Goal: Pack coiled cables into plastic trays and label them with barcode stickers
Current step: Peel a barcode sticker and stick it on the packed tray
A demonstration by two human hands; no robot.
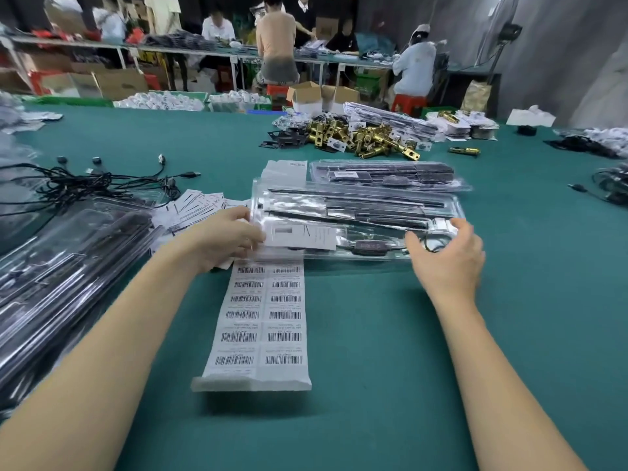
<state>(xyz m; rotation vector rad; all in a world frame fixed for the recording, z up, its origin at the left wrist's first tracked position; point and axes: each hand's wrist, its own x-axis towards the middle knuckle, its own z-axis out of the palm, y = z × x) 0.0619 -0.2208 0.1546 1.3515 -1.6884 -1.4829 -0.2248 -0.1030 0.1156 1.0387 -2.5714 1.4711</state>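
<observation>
A clear plastic tray (356,202) lies across the green table in front of me, holding dark strips, a white card and a black cable with an inline box (368,247). My left hand (226,237) grips the tray's left end, thumb on the white card. My right hand (448,256) curls over the tray's right front corner, where the coiled cable end sits. A sheet of barcode stickers (265,321) runs from under the tray toward me. A second packed tray (387,176) lies just behind.
Loose black cables (85,185) tangle at the left, above a stack of trays (61,266) and scattered white cards (193,209). Brass latch parts (360,137) pile up behind the trays. More cables lie at the right edge (608,185). Several people work at far benches.
</observation>
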